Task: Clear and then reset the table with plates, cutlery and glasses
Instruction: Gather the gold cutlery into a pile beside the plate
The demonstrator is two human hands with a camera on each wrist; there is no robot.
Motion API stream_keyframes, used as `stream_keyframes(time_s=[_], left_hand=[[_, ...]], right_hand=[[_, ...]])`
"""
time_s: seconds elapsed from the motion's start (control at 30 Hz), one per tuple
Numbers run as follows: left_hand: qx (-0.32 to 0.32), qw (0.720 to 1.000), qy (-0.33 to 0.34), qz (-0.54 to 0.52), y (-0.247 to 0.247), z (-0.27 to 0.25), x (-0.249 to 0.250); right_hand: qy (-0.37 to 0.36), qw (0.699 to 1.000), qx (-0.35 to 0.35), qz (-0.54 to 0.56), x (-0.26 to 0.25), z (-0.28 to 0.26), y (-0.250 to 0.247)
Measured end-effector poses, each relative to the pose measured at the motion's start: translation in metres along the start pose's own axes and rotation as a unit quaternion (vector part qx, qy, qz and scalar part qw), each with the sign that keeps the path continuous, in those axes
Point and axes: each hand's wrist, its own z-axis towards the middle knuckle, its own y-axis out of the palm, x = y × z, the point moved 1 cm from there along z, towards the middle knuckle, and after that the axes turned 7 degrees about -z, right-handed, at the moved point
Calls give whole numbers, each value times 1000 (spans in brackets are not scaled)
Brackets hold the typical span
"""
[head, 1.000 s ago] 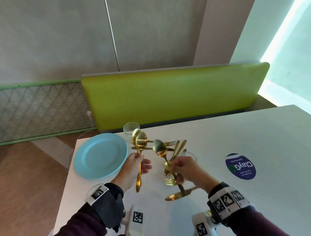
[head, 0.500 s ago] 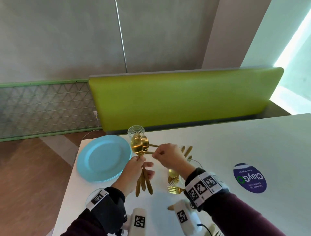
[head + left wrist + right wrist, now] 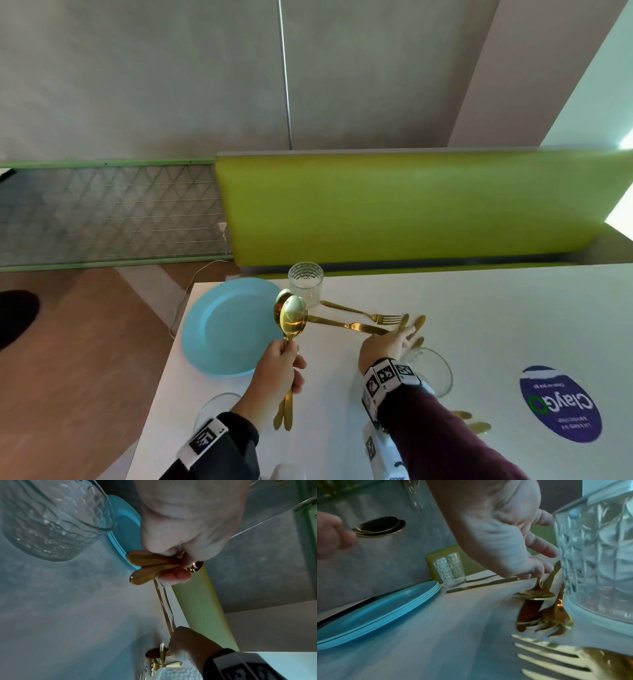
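Observation:
My left hand (image 3: 289, 363) grips gold spoons (image 3: 293, 318) by their handles, bowls up, beside the stack of blue plates (image 3: 226, 325). The wrist view shows the fingers (image 3: 175, 574) curled round the handles. My right hand (image 3: 400, 337) is low over a heap of gold cutlery next to a clear glass (image 3: 435, 373). In the right wrist view its thumb and a fingertip (image 3: 537, 569) pinch the handle of a spoon (image 3: 534, 595) that lies across a knife and forks (image 3: 556, 615); the other fingers stretch out.
A gold fork (image 3: 363, 313) and knife (image 3: 346, 325) lie behind the hands, near a second glass (image 3: 306, 287). A third glass (image 3: 212, 407) stands by my left wrist. A blue round sticker (image 3: 560, 404) is on the white table; a green bench (image 3: 411, 205) runs behind it.
My right hand passed its spoon to the left hand, then dropped back to the cutlery heap. The left hand now holds more spoons and stays about where it was.

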Motion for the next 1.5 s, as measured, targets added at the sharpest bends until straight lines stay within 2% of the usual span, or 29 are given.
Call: stream_keyframes(time_s=[0.37,0.57,0.83,0.93,1.03,1.07,1.13,1.2,1.33,1.43,1.47,1.5], left_hand=[[10,1000,1,16,-10,8,-2],[12,1000,-4,28,-10,10,-1],[11,1000,-13,14,-16,12,-6],[16,1000,-17,-10,-18,12,-6],[19,999,-18,-45,-16,13,-3],[17,998,-19,-57,-14,12,-1],[12,997,-18,-75,-9,12,2],[-4,996,-20,-89,-4,9,6],[-72,995,-13,-75,7,-5,11],[-98,992,-23,-70,13,-17,8],[-97,993,-26,-63,14,-19,5],[-94,994,-27,-54,15,-21,1]], right_hand=[[-41,985,60,156,-20,-2,1],[-115,969,115,185,-29,-13,-10],[-171,950,190,178,-27,-17,-16],[-184,935,219,208,-24,-19,-24],[-158,892,248,342,-9,-27,-42],[-143,867,251,405,-2,-31,-48],[-126,796,240,541,10,-41,-57],[-132,734,209,632,16,-51,-61],[-143,651,106,738,7,-69,-55],[-132,567,30,813,-1,-84,-42],[-132,554,19,821,-3,-88,-37],[-131,556,20,820,-4,-91,-33]])
